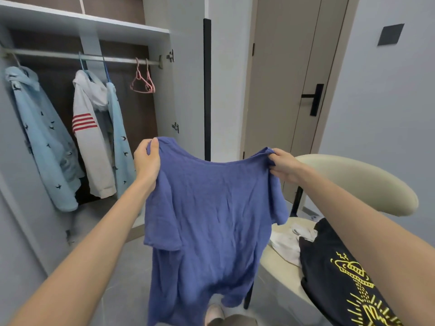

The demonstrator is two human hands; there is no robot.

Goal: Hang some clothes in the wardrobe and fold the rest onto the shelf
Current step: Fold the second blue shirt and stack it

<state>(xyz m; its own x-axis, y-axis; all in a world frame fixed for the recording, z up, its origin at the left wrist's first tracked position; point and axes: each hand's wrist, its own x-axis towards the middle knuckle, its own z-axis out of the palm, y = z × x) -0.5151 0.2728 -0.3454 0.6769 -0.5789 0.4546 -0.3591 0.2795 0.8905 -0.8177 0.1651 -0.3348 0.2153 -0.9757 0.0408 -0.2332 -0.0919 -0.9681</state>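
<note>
In the head view, a blue shirt (211, 220) is held up before the open wardrobe (163, 102), one shoulder pinched in the left hand (147, 161), the other gripped in the right hand (283, 164). Pink hangers (142, 82) and jackets (47, 137) are hung on the rail (58, 55). A black shirt (329, 267) is laid on the chair (353, 180).

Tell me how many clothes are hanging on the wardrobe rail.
3: a pale blue shirt at the left, a white hoodie in the middle, a second blue garment just right of it. More may hide off-frame left.
</note>
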